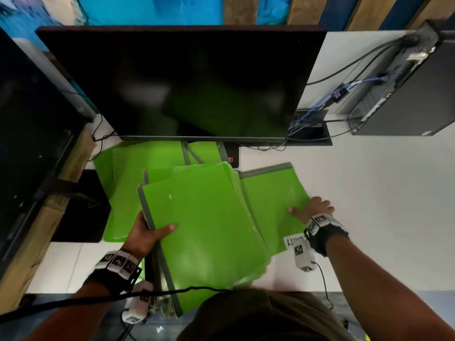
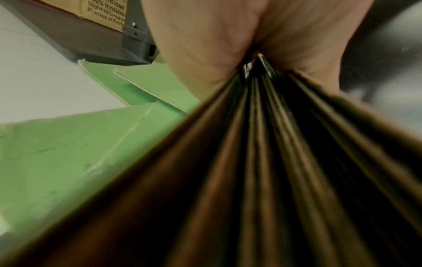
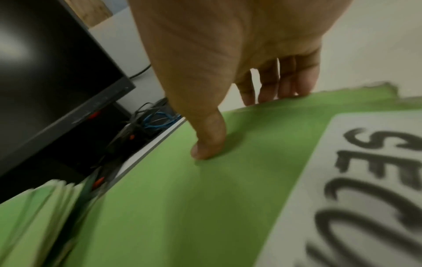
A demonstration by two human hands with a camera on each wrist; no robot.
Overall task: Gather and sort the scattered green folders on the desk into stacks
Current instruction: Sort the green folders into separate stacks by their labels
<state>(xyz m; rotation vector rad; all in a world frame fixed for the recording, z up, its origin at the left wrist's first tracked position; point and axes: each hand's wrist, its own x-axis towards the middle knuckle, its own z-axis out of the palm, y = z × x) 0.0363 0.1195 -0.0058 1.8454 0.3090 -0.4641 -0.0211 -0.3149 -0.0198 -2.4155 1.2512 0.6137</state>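
- Green folders lay across the lower middle of the head view, on a white desk (image 1: 369,193), and a thick bundle of folders (image 1: 204,230) sat tilted in the centre, its near end reaching past the desk's front edge toward the person.
- That bundle was grasped by the left hand (image 1: 145,233) at its grey spine edge, thumb on the top cover and fingers hidden beneath; in the left wrist view the palm (image 2: 239,36) closed round the fanned brown edges (image 2: 262,162) of the covers.
- To the right of the bundle, partly tucked under it, a single folder (image 1: 273,198) with a grey spine strip lay flat on the desk.
- On this single folder the right hand (image 1: 315,207) was clamped at the right-hand edge: the thumb (image 3: 209,140) pressed on the green cover while the fingers (image 3: 283,81) curled over the edge and went under it.
- Near the wrist, a white label (image 3: 365,180) with black handwritten letters was stuck on that folder's cover.
- More loose folders (image 1: 128,183) lay overlapping at left of centre, reaching back under the monitor; the left wrist view showed them pale green (image 2: 68,153) on the desktop.
- Above the folders a large dark monitor (image 1: 182,80) filled the upper middle of the frame.
- At upper right a black computer tower (image 1: 413,94) stood on the desk, with a tangle of black and blue cables (image 1: 320,114) between it and the monitor.
- A cardboard box (image 2: 102,12) with printed text showed at the upper left of the left wrist view.
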